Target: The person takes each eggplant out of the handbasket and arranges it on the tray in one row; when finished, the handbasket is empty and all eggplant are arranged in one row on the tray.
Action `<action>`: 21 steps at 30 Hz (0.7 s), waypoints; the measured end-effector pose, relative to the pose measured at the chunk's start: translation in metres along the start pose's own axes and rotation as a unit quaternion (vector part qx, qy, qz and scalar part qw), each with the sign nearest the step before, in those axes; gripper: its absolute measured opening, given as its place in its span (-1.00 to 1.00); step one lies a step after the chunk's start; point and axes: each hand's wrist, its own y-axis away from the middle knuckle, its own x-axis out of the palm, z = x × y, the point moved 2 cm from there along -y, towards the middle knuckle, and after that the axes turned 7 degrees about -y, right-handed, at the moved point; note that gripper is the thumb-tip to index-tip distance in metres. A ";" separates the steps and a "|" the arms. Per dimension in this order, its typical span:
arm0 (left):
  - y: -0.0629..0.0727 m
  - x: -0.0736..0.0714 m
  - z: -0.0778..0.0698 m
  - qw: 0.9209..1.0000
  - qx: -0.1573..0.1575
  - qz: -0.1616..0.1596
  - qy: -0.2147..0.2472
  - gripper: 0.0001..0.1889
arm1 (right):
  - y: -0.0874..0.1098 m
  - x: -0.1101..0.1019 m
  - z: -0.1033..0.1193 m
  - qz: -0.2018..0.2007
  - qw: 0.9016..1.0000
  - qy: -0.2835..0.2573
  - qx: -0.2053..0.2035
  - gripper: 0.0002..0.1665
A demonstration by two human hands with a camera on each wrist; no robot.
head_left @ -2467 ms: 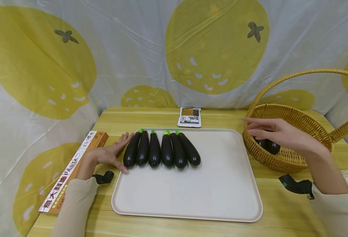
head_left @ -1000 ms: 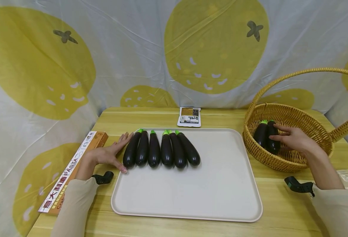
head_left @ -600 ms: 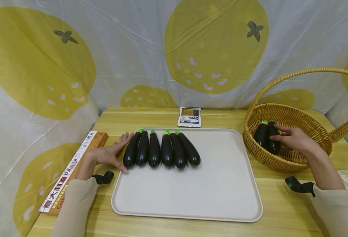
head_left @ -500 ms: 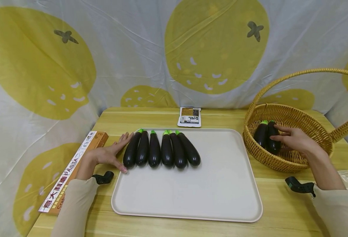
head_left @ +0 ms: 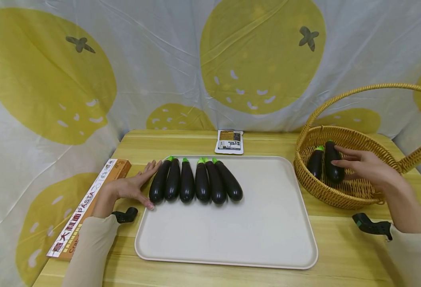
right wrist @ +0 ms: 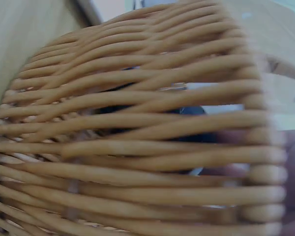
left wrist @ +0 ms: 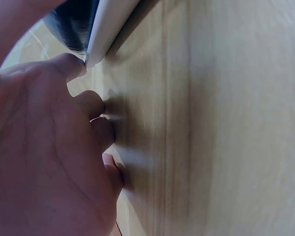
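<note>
My right hand (head_left: pixel 370 169) reaches into the wicker basket (head_left: pixel 354 199) and grips a dark eggplant (head_left: pixel 333 163) with a green tip. A second eggplant (head_left: pixel 315 163) lies to its left inside the basket. In the right wrist view the basket's woven side (right wrist: pixel 137 147) hides most of the hand and the eggplant. My left hand (head_left: pixel 133 187) is spread at the left edge of the white tray (head_left: pixel 232 239), thumb on the rim. Its other fingers rest on the tabletop (left wrist: pixel 196 123). Beside it on the tray, several eggplants (head_left: pixel 187 181) lie in a row, stems pointing away.
A pasta box (head_left: pixel 85 209) lies slanted at the left, near the left forearm. Behind the tray is a small printed packet (head_left: pixel 229 142). The basket's tall handle (head_left: pixel 372 86) arches over the right side. A lemon-print cloth (head_left: pixel 131 59) hangs at the back.
My right hand came down into the basket and took hold of the right eggplant. In the last half second it has raised it slightly, apart from the other one. The left hand stays still.
</note>
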 end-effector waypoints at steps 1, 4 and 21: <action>0.000 0.000 0.000 1.000 0.000 0.000 0.000 0.57 | 0.002 -0.001 0.001 0.001 1.000 -0.003 -0.007 -0.12; 0.000 0.000 0.000 1.000 0.001 0.000 0.001 0.57 | 0.007 -0.004 0.004 0.000 0.999 -0.003 -0.034 -0.18; 0.000 0.000 -0.001 1.000 -0.001 -0.001 0.001 0.57 | 0.040 0.000 0.032 0.039 0.993 0.077 -0.082 -0.23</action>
